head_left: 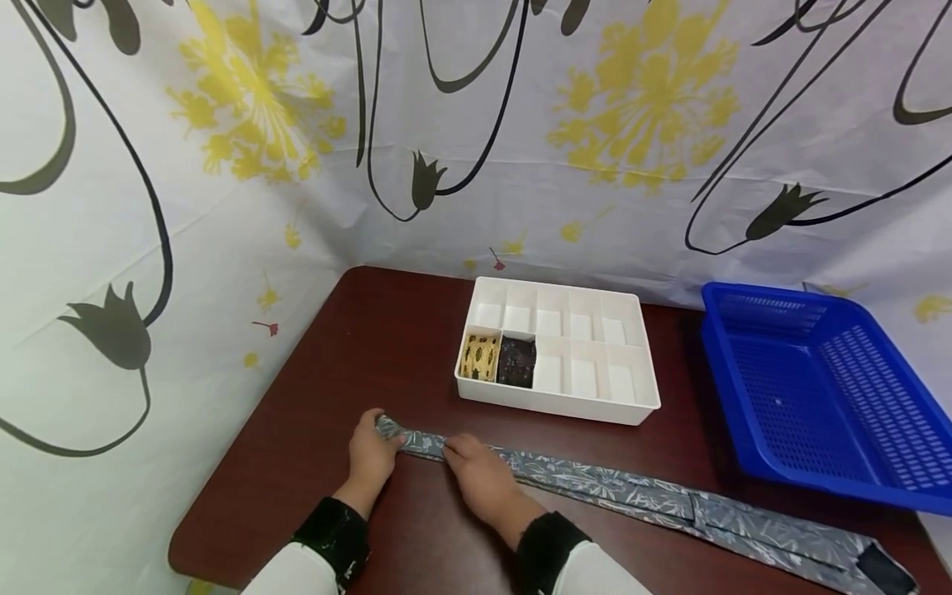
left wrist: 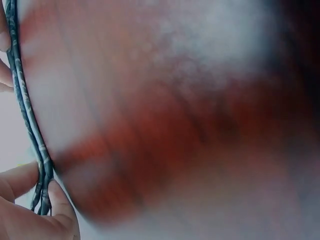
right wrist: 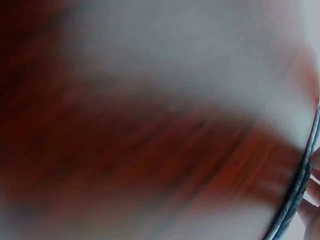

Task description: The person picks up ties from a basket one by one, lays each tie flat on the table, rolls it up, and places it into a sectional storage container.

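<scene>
The grey patterned necktie (head_left: 632,487) lies stretched across the front of the dark red worktop (head_left: 387,330), its narrow end at the left and its wide end trailing toward the right corner. The left hand (head_left: 372,454) pinches that narrow end between thumb and fingers; the left wrist view shows the layered fabric edge caught there. The right hand (head_left: 479,475) rests just beside it, fingers curled onto the tie, apparently pinching the edge, though its wrist view is too blurred to be sure.

The likeliest trouble is the fabric slipping: the cloth looks smooth and the grip is only at the edge, so a fold or roll started here could skew or spring open if one hand pulls harder than the other. The long free length could also drag and twist, or its wide end slide off the worktop's right front corner, which it already nears.

Room is fair. Bare worktop lies left of and behind the hands; the white divided organiser (head_left: 559,405), two front-left cells filled, sits near behind, and the blue basket (head_left: 818,487) crowds the right.
</scene>
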Action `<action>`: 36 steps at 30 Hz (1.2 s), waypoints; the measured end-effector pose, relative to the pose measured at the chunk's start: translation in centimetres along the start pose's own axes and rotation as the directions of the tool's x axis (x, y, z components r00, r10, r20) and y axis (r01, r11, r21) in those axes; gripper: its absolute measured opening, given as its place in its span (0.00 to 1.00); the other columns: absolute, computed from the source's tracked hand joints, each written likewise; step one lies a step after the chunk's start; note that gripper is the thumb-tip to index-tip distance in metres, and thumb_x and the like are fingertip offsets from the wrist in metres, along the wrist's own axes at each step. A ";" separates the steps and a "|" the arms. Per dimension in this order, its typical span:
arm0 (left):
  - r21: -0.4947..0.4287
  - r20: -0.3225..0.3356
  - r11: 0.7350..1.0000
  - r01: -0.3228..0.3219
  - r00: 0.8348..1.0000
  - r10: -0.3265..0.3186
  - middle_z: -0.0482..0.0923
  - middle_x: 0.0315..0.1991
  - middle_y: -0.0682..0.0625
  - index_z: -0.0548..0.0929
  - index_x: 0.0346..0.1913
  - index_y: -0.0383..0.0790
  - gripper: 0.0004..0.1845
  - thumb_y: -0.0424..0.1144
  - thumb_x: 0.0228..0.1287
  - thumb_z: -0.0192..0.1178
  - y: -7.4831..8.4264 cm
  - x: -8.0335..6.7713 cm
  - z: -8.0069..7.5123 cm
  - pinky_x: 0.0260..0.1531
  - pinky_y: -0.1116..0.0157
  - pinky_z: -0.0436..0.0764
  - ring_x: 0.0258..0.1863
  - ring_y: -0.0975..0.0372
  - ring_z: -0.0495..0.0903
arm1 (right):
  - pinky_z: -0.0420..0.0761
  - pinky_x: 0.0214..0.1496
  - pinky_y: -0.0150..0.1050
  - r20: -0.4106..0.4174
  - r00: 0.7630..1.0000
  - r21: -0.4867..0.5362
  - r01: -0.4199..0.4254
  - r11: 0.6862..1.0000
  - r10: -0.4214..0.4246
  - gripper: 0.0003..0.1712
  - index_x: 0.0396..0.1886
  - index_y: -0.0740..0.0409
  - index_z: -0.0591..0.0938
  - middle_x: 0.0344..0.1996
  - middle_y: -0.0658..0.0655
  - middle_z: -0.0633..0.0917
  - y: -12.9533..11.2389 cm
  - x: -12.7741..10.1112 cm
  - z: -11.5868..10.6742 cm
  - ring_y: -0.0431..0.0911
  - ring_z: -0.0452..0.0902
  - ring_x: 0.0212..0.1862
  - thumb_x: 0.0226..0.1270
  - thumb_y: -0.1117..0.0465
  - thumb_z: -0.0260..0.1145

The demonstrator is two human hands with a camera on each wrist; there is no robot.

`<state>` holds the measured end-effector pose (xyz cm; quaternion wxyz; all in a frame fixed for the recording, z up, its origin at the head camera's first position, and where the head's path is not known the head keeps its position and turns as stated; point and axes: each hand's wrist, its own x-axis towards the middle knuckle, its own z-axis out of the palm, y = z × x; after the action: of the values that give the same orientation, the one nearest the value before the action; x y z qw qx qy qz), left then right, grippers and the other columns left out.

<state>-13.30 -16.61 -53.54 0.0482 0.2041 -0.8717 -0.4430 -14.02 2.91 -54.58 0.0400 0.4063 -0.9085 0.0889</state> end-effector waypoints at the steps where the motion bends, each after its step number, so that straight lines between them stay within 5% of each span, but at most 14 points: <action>1: -0.002 0.003 1.000 -0.001 1.000 0.001 0.69 0.59 0.27 0.63 0.66 0.26 0.33 0.28 0.59 0.64 0.0 0.0 0.1 0.47 0.47 0.76 0.53 0.38 0.73 | 0.74 0.60 0.38 -0.005 1.000 -0.021 0.008 1.000 -0.008 0.19 0.59 0.60 0.79 0.58 0.53 0.76 -0.1 0.1 0.0 0.47 0.69 0.62 0.69 0.66 0.57; 6: -0.010 0.003 0.999 -0.048 0.999 0.048 0.67 0.62 0.28 0.62 0.66 0.26 0.33 0.26 0.59 0.63 0.2 -0.2 0.9 0.49 0.48 0.76 0.58 0.39 0.71 | 0.78 0.52 0.34 -0.004 1.000 -0.032 0.016 0.999 -0.016 0.17 0.55 0.57 0.82 0.54 0.51 0.78 -0.5 1.1 -0.4 0.44 0.70 0.57 0.68 0.65 0.57; 11: 0.139 0.001 0.962 -0.234 0.972 0.236 0.75 0.53 0.33 0.70 0.59 0.28 0.25 0.21 0.58 0.61 0.5 -0.8 1.4 0.48 0.49 0.77 0.53 0.44 0.75 | 0.77 0.54 0.37 -0.011 0.998 0.185 -0.058 0.981 0.061 0.17 0.54 0.60 0.82 0.51 0.54 0.82 -0.9 2.0 -0.3 0.47 0.75 0.55 0.67 0.68 0.58; 14: 0.279 0.038 0.888 -0.365 0.929 0.369 0.77 0.43 0.42 0.75 0.48 0.34 0.15 0.22 0.59 0.60 0.7 -1.0 1.8 0.41 0.54 0.78 0.45 0.50 0.77 | 0.76 0.56 0.40 -0.052 0.991 0.326 -0.100 0.940 0.123 0.16 0.52 0.63 0.82 0.48 0.56 0.84 -0.7 2.3 -0.1 0.49 0.78 0.53 0.65 0.69 0.60; 17: 0.401 0.107 0.787 -0.468 0.878 0.467 0.74 0.37 0.47 0.74 0.41 0.40 0.11 0.22 0.61 0.57 0.8 -1.0 2.0 0.35 0.59 0.76 0.41 0.54 0.74 | 0.75 0.57 0.43 -0.046 0.985 0.413 -0.134 0.901 0.168 0.18 0.53 0.65 0.81 0.49 0.59 0.84 -0.5 2.5 -0.1 0.51 0.78 0.53 0.64 0.68 0.62; 20: 0.492 0.176 0.686 -0.536 0.833 0.524 0.72 0.37 0.47 0.73 0.41 0.39 0.12 0.20 0.60 0.57 1.0 -1.1 2.1 0.33 0.62 0.77 0.41 0.54 0.72 | 0.75 0.57 0.46 -0.014 0.978 0.459 -0.177 0.870 0.207 0.22 0.57 0.67 0.78 0.51 0.62 0.83 -0.4 2.7 -0.1 0.54 0.77 0.54 0.64 0.64 0.63; 22: 0.532 0.214 0.639 -0.555 0.819 0.533 0.71 0.38 0.45 0.74 0.43 0.36 0.13 0.20 0.58 0.60 1.2 -1.2 2.2 0.33 0.63 0.78 0.41 0.53 0.71 | 0.75 0.58 0.48 -0.001 0.971 0.492 -0.208 0.846 0.239 0.26 0.60 0.68 0.75 0.53 0.64 0.81 -0.4 2.8 0.0 0.55 0.76 0.56 0.64 0.61 0.64; 28: 0.615 0.281 0.600 -0.512 0.853 0.441 0.70 0.42 0.41 0.76 0.47 0.28 0.14 0.25 0.58 0.64 1.6 -1.6 2.5 0.30 0.67 0.79 0.43 0.53 0.69 | 0.75 0.58 0.49 -0.014 0.957 0.540 -0.237 0.808 0.290 0.29 0.62 0.66 0.74 0.54 0.64 0.80 -0.3 2.8 0.2 0.54 0.76 0.57 0.65 0.55 0.65; 33: 0.692 0.324 0.503 -0.518 0.845 0.425 0.68 0.41 0.41 0.76 0.46 0.28 0.13 0.29 0.61 0.64 1.7 -1.8 2.8 0.28 0.71 0.77 0.42 0.53 0.66 | 0.76 0.56 0.48 -0.017 0.960 0.485 -0.236 0.842 0.279 0.26 0.58 0.66 0.77 0.50 0.62 0.81 -0.4 2.9 0.2 0.53 0.77 0.54 0.65 0.55 0.65; 35: 0.685 0.348 0.500 -0.530 0.841 0.415 0.68 0.42 0.41 0.75 0.47 0.27 0.14 0.30 0.61 0.63 1.8 -1.9 2.7 0.29 0.70 0.77 0.42 0.53 0.65 | 0.77 0.55 0.47 -0.023 0.961 0.471 -0.234 0.851 0.277 0.24 0.56 0.68 0.78 0.49 0.62 0.81 -0.5 2.9 0.2 0.53 0.78 0.53 0.65 0.57 0.66; 36: 0.664 0.359 0.526 -0.531 0.844 0.398 0.68 0.44 0.39 0.75 0.49 0.25 0.16 0.31 0.61 0.63 1.9 -2.0 2.6 0.31 0.69 0.78 0.43 0.52 0.65 | 0.77 0.55 0.47 -0.022 0.960 0.468 -0.236 0.852 0.278 0.23 0.55 0.68 0.79 0.49 0.61 0.81 -0.5 2.9 0.2 0.53 0.78 0.52 0.65 0.58 0.66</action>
<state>-12.78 -12.88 -53.45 0.0059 -0.0718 -0.9968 -0.0344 -15.57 0.38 -54.28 -0.0296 0.2746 -0.9048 0.3243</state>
